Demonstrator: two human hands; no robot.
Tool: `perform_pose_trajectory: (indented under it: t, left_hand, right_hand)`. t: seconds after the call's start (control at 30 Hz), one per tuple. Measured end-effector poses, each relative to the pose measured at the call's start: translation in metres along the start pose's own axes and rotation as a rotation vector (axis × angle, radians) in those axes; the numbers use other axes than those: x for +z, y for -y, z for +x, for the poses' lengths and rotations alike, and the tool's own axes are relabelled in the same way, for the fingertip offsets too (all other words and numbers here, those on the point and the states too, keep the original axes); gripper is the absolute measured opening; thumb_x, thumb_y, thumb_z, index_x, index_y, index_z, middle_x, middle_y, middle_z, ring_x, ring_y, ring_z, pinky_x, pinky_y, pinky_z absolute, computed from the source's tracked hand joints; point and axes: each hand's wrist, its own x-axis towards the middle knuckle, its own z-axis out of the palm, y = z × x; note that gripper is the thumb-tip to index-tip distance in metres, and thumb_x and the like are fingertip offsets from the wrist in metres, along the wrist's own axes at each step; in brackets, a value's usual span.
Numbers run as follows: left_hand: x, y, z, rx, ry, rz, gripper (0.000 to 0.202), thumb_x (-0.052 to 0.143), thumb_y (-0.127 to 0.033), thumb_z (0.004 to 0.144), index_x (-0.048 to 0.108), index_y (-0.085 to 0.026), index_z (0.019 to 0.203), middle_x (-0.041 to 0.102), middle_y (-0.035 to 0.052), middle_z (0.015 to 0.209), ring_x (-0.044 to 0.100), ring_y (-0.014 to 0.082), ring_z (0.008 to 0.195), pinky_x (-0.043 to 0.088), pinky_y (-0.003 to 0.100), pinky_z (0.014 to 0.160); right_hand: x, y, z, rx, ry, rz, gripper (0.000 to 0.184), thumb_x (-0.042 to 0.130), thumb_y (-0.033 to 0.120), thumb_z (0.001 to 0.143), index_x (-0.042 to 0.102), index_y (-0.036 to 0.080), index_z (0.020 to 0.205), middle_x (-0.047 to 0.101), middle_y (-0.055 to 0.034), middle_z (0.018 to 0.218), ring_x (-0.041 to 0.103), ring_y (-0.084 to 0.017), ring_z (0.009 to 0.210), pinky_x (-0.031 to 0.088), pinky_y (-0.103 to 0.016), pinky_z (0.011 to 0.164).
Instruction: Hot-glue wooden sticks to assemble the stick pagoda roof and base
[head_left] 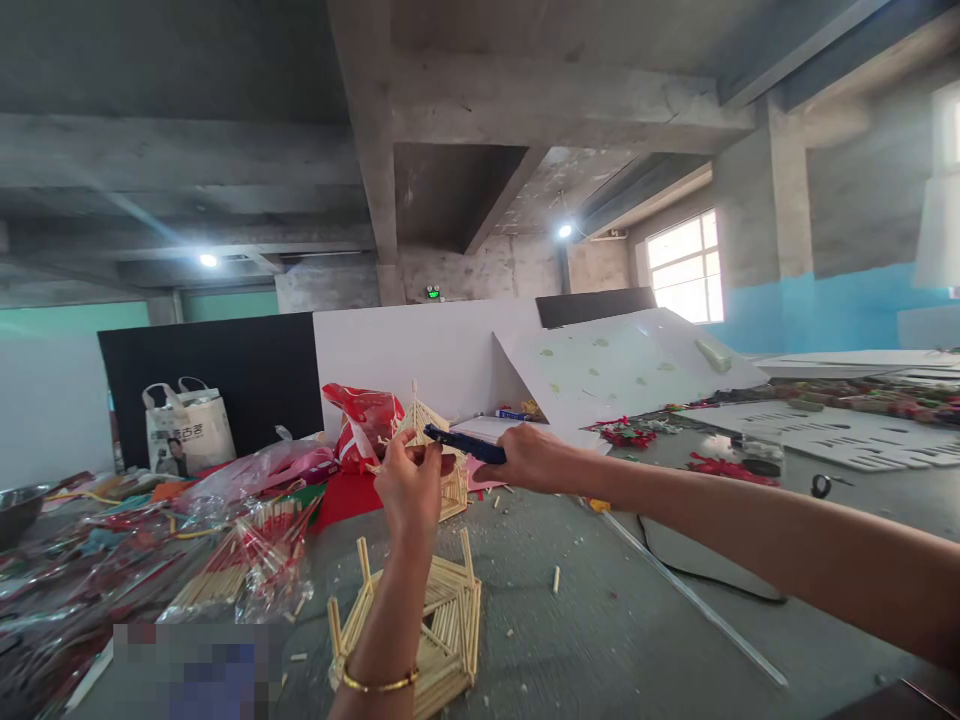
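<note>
My right hand [529,458] is wrapped round a long, dark blue hand tool [469,445]. It looks like a cutter or pliers, but its kind is not clear. The tool's tip points left, close to the fingers of my left hand [409,475]. Those fingers are pinched together; whatever is between them is too small to make out. Below my left forearm lies a flat, many-sided frame of thin wooden sticks [454,620], with short stick posts standing at its corners. Behind my hands stands a tower-like stick model [454,492] with a pointed roof [421,412], partly hidden.
Plastic bags of sticks [262,560] crowd the left side, with a red bag [360,425] and a white tote [191,435] behind. On the right are a clear rod [697,605], a black cable [720,580], tape [821,486] and white cut-out boards [840,430]. Stick scraps [556,579] dot the table.
</note>
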Motion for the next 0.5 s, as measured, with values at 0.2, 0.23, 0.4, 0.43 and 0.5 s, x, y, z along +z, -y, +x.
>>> perform_pose_trajectory:
  t: [0.2,0.23,0.4,0.43,0.5]
  left_hand:
    - [-0.002,0.005,0.013,-0.183,0.161,-0.277,0.03,0.061,-0.017,0.066,0.051,-0.009,0.093,0.067,0.005,0.063,0.067,0.0191,0.056,0.056,0.034,0.06]
    - [-0.004,0.005,0.013,-0.201,0.182,-0.302,0.028,0.062,-0.017,0.065,0.052,-0.009,0.09,0.067,0.0058,0.064,0.067,0.0188,0.056,0.056,0.034,0.06]
    - [-0.008,0.001,0.008,-0.206,0.198,-0.314,0.027,0.062,-0.016,0.065,0.053,-0.009,0.089,0.067,0.0047,0.064,0.066,0.0163,0.053,0.056,0.031,0.057]
    - [-0.007,0.001,0.007,-0.188,0.185,-0.296,0.028,0.061,-0.016,0.066,0.053,-0.009,0.091,0.067,0.004,0.064,0.066,0.0162,0.052,0.056,0.031,0.057]
    - [-0.005,-0.001,0.004,-0.131,0.141,-0.243,0.031,0.06,-0.017,0.067,0.052,-0.01,0.096,0.066,0.0025,0.064,0.066,0.0168,0.052,0.056,0.033,0.057]
  right_hand:
    - [0.005,-0.002,0.009,-0.019,0.053,0.061,0.059,0.042,0.066,0.073,0.068,0.014,0.081,0.058,-0.0051,0.058,0.053,-0.015,0.054,0.034,-0.023,0.049]
    - [0.006,-0.003,0.008,-0.027,0.039,0.048,0.06,0.041,0.067,0.074,0.068,0.013,0.082,0.059,-0.0063,0.06,0.054,-0.016,0.056,0.035,-0.024,0.051]
    - [0.004,-0.004,0.003,-0.034,-0.12,-0.165,0.063,0.039,0.067,0.075,0.068,0.012,0.086,0.064,-0.016,0.075,0.06,-0.025,0.069,0.038,-0.03,0.058]
    - [0.004,-0.004,0.002,-0.026,-0.107,-0.165,0.063,0.038,0.068,0.075,0.068,0.013,0.085,0.064,-0.016,0.074,0.06,-0.025,0.069,0.038,-0.03,0.058]
    - [0.002,-0.005,0.0,-0.023,-0.088,-0.149,0.064,0.036,0.069,0.075,0.068,0.014,0.085,0.064,-0.0151,0.072,0.06,-0.026,0.068,0.038,-0.03,0.058]
